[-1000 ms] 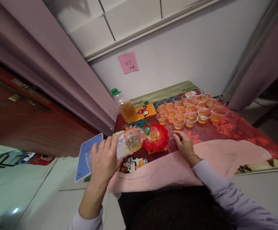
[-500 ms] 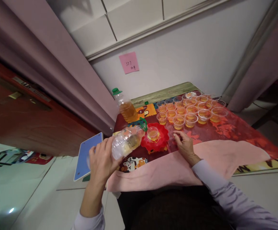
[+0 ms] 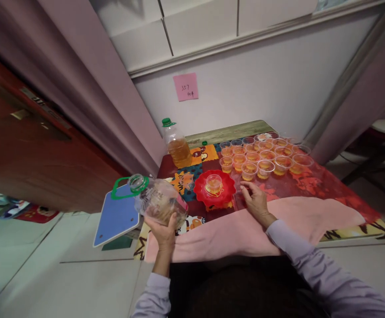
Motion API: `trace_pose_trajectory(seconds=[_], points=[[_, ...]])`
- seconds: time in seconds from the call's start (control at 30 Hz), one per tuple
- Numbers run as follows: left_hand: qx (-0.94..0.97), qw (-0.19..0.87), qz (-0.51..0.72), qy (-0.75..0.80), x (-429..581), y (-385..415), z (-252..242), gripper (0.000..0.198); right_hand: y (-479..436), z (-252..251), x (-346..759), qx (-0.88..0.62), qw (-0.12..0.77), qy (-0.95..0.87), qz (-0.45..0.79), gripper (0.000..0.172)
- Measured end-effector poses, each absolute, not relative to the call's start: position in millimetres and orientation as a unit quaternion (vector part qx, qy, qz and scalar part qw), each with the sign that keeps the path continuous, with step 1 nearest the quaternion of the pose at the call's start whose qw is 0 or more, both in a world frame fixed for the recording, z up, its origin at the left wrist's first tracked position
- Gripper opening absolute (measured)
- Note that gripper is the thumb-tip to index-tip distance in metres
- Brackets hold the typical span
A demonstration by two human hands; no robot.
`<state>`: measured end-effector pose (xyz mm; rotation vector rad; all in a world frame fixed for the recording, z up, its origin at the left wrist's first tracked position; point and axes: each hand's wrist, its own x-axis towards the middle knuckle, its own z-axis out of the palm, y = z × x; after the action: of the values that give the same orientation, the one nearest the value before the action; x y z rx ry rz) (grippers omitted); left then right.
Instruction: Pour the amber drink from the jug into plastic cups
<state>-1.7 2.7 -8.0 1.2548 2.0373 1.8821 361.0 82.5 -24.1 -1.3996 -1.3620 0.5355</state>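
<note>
My left hand grips a clear plastic bottle from below, near the table's front left corner. The bottle has a green handle ring at its open neck, which tilts up and to the left. A small clear cup with amber liquid stands on a red flower-shaped plate. My right hand rests on the table just right of the plate, fingers curled against the cloth, nothing seen in it. Several filled clear cups stand in rows behind.
A second bottle of amber liquid with a green cap stands at the back left of the table. A pink cloth covers the front edge. A blue board leans beside the table on the left. A pink note hangs on the wall.
My left hand has swung the bottle away from the cup on the red plate, leftward and back upright. The right hand has stayed in place.
</note>
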Motion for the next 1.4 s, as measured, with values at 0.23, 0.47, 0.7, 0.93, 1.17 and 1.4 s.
trace_pose_trajectory(seconds=[0.23,0.47,0.7,0.93,1.17,1.4], points=[[0.435,0.038,0.627,0.646,-5.9,5.4,-20.5,0.118,111.1,30.4,334.2,-0.495,0.42,-0.746,0.151,0.051],[0.437,0.054,0.637,0.632,-10.6,11.7,-27.4,0.128,136.4,61.8,289.2,-0.557,0.166,-0.808,0.099,0.074],[0.438,0.038,0.62,0.65,-12.6,13.6,-29.1,0.133,141.7,65.0,288.5,-0.53,0.228,-0.809,0.11,0.068],[0.43,0.026,0.611,0.665,-12.1,13.0,-31.2,0.136,173.0,78.6,361.6,-0.524,0.34,-0.776,0.088,0.073],[0.442,0.025,0.626,0.642,-12.1,16.0,-32.0,0.133,191.2,53.9,389.9,-0.563,0.28,-0.777,0.026,0.067],[0.435,0.02,0.623,0.649,-12.5,15.4,-33.1,0.134,191.1,28.4,383.6,-0.566,0.264,-0.781,-0.003,0.054]])
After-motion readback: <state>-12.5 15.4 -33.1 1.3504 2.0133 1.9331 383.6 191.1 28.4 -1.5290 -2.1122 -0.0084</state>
